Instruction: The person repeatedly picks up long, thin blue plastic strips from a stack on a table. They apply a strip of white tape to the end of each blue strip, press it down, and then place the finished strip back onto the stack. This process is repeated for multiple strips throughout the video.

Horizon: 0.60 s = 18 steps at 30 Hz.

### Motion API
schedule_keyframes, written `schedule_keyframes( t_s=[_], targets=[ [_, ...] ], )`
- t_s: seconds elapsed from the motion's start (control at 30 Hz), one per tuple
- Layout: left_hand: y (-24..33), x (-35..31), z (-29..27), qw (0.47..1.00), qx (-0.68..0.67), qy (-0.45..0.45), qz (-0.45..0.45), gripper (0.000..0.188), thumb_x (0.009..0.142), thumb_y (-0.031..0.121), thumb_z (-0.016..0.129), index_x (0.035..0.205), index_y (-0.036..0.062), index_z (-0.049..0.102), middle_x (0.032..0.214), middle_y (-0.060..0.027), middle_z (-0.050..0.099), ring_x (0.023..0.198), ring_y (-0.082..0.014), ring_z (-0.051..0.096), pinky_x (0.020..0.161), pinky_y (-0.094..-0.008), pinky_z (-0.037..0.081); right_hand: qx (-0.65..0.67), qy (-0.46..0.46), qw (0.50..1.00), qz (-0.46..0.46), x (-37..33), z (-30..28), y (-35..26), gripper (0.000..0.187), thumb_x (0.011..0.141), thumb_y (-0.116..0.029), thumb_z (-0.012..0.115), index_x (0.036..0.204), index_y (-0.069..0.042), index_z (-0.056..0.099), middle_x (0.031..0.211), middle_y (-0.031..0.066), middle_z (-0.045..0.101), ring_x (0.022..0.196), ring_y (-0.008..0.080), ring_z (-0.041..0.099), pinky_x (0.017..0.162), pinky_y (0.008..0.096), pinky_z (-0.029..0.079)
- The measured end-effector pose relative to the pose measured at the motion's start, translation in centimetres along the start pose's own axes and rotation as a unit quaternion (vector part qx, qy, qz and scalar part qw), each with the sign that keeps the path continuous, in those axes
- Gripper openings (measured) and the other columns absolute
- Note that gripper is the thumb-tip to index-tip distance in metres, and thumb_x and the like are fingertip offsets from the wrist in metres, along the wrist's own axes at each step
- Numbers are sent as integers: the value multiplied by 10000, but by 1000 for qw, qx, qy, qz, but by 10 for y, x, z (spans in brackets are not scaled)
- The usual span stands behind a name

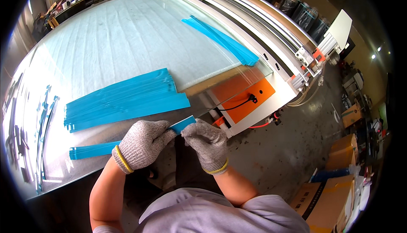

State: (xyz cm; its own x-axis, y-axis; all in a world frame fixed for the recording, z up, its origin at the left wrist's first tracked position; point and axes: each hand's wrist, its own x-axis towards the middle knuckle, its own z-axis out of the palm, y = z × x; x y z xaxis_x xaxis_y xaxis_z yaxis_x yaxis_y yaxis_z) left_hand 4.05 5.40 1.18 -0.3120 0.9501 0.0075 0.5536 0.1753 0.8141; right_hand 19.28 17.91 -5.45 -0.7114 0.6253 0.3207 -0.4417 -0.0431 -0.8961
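Both of my hands wear grey knitted gloves with yellow cuffs. My left hand (142,143) is closed on the left end of a short, flat blue strip (182,124) with a pale edge. At its right end, the fingers of my right hand (206,144) pinch the same strip. It is held just off the table's near edge, in front of my body. Beyond my hands, a wide layer of similar blue strips (127,100) lies on the glass-topped table (195,74). A narrower blue bundle (94,150) lies beside my left wrist, partly hidden by it.
Another blue bundle (222,40) lies on the table's far right. Thin dark strips (43,135) lie on the left. Along the right runs a machine with long metal rollers (254,12) and an orange panel (243,99) with a black cable. Cardboard boxes (324,201) stand at lower right.
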Motion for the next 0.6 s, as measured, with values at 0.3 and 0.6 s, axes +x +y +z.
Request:
schedule_keyframes(
  t_s=[0.3, 0.6],
  targets=[
    [12, -4, -2, 1000, 20, -16, 18, 220, 997, 212, 639, 976, -1, 690, 783, -226, 665, 736, -428, 653, 660, -462, 519, -142, -47, 988, -44, 8, 2, -6, 626, 948, -12, 678, 1530, -10, 449, 1395, 160, 610, 1090, 145, 650, 925, 290, 529],
    [8, -11, -9, 993, 53, -106, 19, 292, 1005, 263, 620, 849, 25, 684, 716, -207, 646, 653, -397, 645, 625, -459, 520, 93, -216, 964, 125, 34, -35, -32, 534, 1017, -584, 540, 1159, -70, 518, 1337, 342, 588, 434, 78, 490, 380, 167, 338]
  ],
)
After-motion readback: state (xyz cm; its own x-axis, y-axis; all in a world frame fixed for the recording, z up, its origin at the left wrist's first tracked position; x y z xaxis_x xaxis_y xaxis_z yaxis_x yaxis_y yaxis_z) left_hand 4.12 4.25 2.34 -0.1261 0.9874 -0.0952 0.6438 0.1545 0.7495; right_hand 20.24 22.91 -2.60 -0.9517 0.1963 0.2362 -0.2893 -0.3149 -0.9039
